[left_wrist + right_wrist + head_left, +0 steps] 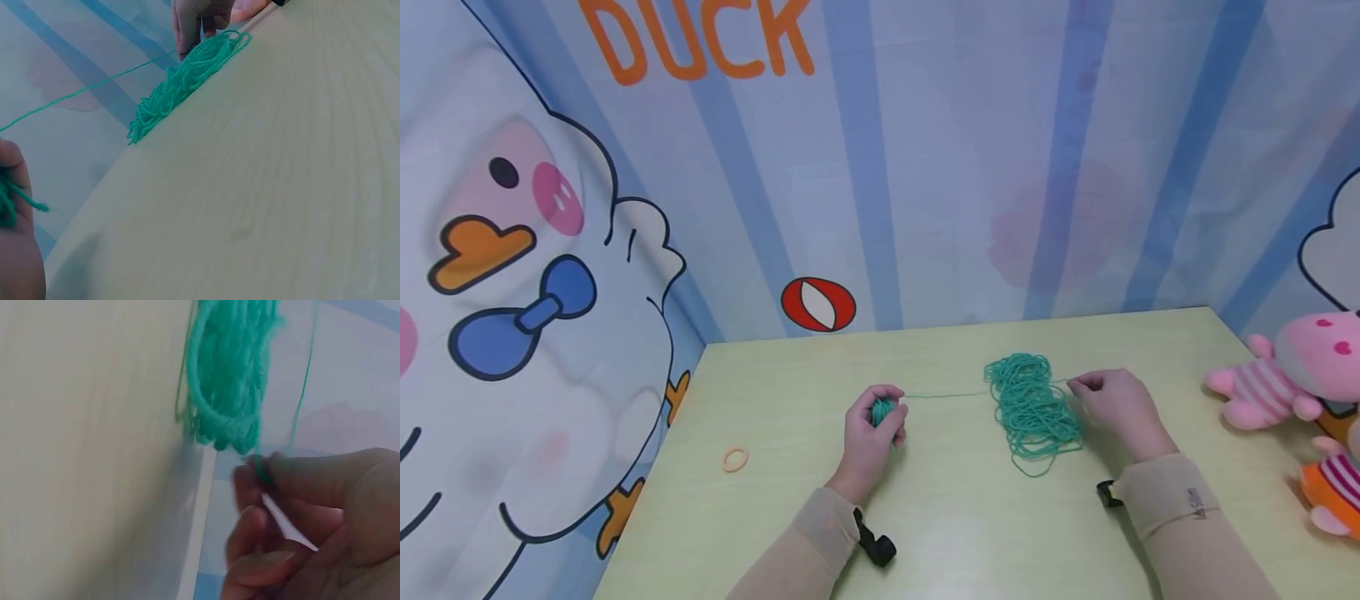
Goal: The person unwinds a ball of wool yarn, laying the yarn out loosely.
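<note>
My left hand (867, 433) grips a small wound ball of green yarn (882, 410), fingers curled round it. From that ball a single yarn strand (943, 396) runs taut to the right, passing over a loose heap of green yarn (1036, 412) on the table. Just right of the heap, my right hand (1116, 408) pinches the strand between thumb and fingertips. In the right wrist view, the thumb and forefinger of the right hand (300, 506) meet on the yarn. A short loose yarn end (30, 201) sticks out of the ball in the left wrist view.
A light orange ring (735, 459) lies on the pale wooden table (970, 517), left of my left hand. Pink plush toys, one in a striped top (1270, 387), sit at the right edge. A printed duck curtain (925, 167) hangs behind the table.
</note>
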{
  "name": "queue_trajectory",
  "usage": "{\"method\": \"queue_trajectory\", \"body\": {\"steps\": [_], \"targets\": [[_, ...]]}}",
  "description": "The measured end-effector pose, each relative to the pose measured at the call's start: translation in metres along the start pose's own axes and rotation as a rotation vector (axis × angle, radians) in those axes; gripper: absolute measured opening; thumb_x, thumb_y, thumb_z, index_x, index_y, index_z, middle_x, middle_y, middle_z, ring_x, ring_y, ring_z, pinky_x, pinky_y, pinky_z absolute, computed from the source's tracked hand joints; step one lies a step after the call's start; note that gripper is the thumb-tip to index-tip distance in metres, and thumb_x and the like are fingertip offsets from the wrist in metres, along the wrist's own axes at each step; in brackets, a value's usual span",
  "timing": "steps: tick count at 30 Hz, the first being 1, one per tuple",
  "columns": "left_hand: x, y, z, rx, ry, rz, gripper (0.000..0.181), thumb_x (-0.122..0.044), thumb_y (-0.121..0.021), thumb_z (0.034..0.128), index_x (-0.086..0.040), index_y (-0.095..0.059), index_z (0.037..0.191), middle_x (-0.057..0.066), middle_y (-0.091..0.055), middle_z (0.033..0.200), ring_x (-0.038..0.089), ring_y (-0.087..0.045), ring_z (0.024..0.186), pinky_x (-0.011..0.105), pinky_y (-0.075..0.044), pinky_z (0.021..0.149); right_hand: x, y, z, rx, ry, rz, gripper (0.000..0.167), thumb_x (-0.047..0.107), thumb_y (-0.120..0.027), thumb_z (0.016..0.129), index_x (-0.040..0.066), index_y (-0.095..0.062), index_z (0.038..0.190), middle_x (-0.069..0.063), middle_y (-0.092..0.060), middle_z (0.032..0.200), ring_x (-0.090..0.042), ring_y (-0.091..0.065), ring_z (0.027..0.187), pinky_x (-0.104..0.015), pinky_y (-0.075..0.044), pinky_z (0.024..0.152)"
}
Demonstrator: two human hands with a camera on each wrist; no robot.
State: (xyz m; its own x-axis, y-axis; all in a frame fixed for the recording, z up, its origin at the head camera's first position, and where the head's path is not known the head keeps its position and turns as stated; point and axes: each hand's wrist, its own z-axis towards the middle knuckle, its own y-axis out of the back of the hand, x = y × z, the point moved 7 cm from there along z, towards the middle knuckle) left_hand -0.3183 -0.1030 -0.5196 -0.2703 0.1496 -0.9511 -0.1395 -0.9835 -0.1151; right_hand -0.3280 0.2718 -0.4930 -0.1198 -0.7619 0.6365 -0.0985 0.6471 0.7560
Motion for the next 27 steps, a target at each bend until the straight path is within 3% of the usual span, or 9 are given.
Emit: {"method": "queue_trajectory", "body": {"steps": [4,6,9,11,12,16,21,24,27], "targets": [[-0.001,0.0,0.0,0.005,0.014,-0.004,0.027,-0.008,-0.069,0.1065,0.009,-0.061,0.126,0.003,-0.059,0.099,0.011,-0.055,0.062,0.022,-0.052,0.057,0.002,-0.004,-0.001,0.012,0.003,-0.037,0.05,0.029,-0.054,0.113,-0.005,-0.063,0.148,-0.034,-0.061,0.15,-0.057,-0.058,0.136,-0.07,-0.051,0.109],[-0.002,0.0,0.0,0.005,0.018,-0.003,0.024,-0.009,-0.07,0.1059,0.003,-0.063,0.125,0.004,-0.059,0.102,0.011,-0.055,0.062,0.022,-0.053,0.057,0.011,-0.005,-0.002,-0.047,0.038,-0.026,0.05,0.023,-0.053,0.111,-0.004,-0.059,0.152,-0.037,-0.055,0.154,-0.055,-0.066,0.112,-0.064,-0.059,0.093],[-0.002,0.0,0.0,0.005,0.027,-0.003,0.023,-0.009,-0.07,0.1052,0.001,-0.064,0.125,0.004,-0.06,0.105,0.012,-0.055,0.062,0.022,-0.053,0.057,0.037,-0.007,-0.01,-0.177,0.135,0.022,0.049,0.016,-0.05,0.107,-0.001,-0.059,0.153,-0.037,-0.05,0.155,-0.038,-0.063,0.082,-0.047,-0.056,0.067],[-0.001,0.0,0.0,0.005,0.032,-0.001,0.026,-0.008,-0.07,0.1051,0.004,-0.062,0.127,0.004,-0.06,0.106,0.012,-0.055,0.062,0.022,-0.053,0.057,0.061,-0.013,-0.017,-0.232,0.241,0.076,0.045,0.013,-0.051,0.107,0.002,-0.064,0.148,-0.032,-0.055,0.152,-0.025,-0.057,0.074,-0.035,-0.048,0.059],[-0.001,0.0,0.0,0.005,0.034,0.0,0.028,-0.008,-0.07,0.1051,0.006,-0.061,0.128,0.004,-0.06,0.106,0.012,-0.055,0.062,0.021,-0.053,0.058,0.074,-0.018,-0.02,-0.232,0.293,0.099,0.041,0.014,-0.054,0.109,0.004,-0.067,0.146,-0.029,-0.059,0.149,-0.023,-0.06,0.078,-0.033,-0.049,0.059],[-0.002,0.001,0.0,0.014,0.031,-0.002,0.038,-0.01,-0.072,0.105,0.012,-0.057,0.132,0.004,-0.062,0.108,0.012,-0.055,0.063,0.021,-0.053,0.058,0.121,-0.052,-0.03,-0.088,0.445,0.179,0.035,0.021,-0.064,0.112,0.012,-0.071,0.144,-0.015,-0.072,0.143,-0.021,-0.07,0.096,-0.028,-0.056,0.07],[-0.003,-0.001,-0.001,0.035,0.024,-0.01,0.039,-0.014,-0.074,0.105,0.01,-0.059,0.132,0.004,-0.064,0.109,0.012,-0.057,0.065,0.022,-0.054,0.059,0.159,-0.099,-0.032,0.09,0.493,0.158,0.043,0.027,-0.063,0.114,0.017,-0.062,0.156,-0.007,-0.069,0.152,-0.016,-0.071,0.101,-0.027,-0.058,0.074],[-0.004,-0.003,-0.001,0.04,0.021,-0.008,0.031,-0.01,-0.072,0.1055,0.007,-0.061,0.13,0.002,-0.064,0.107,0.012,-0.058,0.065,0.022,-0.054,0.059,0.172,-0.115,-0.03,0.098,0.486,0.124,0.041,0.027,-0.063,0.114,0.017,-0.065,0.153,-0.006,-0.075,0.143,-0.013,-0.066,0.088,-0.026,-0.054,0.067],[-0.005,-0.005,-0.001,0.044,0.02,-0.004,0.03,-0.004,-0.069,0.1057,0.009,-0.06,0.131,-0.003,-0.065,0.105,0.011,-0.058,0.065,0.021,-0.054,0.059,0.176,-0.119,-0.029,0.048,0.458,0.107,0.029,0.025,-0.066,0.112,0.017,-0.076,0.138,-0.004,-0.08,0.126,-0.011,-0.058,0.073,-0.026,-0.049,0.061]]}}
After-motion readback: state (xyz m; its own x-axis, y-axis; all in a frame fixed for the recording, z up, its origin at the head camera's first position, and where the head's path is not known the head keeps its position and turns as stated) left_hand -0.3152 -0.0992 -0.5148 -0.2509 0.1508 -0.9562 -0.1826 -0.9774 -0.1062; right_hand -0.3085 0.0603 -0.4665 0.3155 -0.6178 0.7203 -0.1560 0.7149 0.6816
